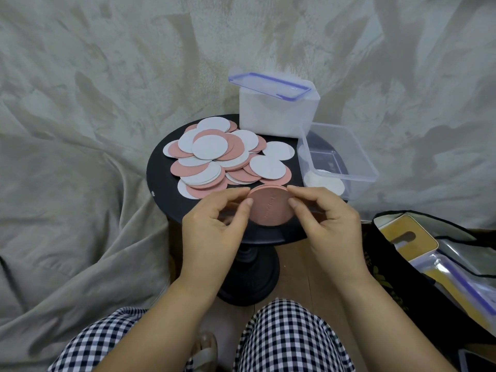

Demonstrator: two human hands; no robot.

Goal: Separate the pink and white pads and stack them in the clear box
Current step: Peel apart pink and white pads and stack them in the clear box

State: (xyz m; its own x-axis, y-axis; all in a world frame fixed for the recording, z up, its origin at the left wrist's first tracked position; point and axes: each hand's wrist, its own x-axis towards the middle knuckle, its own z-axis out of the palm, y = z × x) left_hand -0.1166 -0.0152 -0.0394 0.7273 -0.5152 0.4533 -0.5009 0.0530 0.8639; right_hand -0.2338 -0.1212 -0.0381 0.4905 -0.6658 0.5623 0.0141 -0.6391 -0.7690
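Pink pad (pixel 269 205) is pinched at opposite edges by left hand (pixel 214 229) and right hand (pixel 331 224), near the clear box (pixel 346 176), presumably for peeling apart.

Both bare forearms reach forward from the lower edge of the view and converge toward the middle. The left hand (pixel 214 226) and right hand (pixel 330 224) are raised side by side, backs toward the camera, wrists roughly straight. Each hand pinches one edge of the same pink pad (pixel 269 208): the left thumb lies on its left rim, the right thumb on its right rim, with the curled fingers (pixel 311 193) wrapped behind it. The hands do not touch each other.
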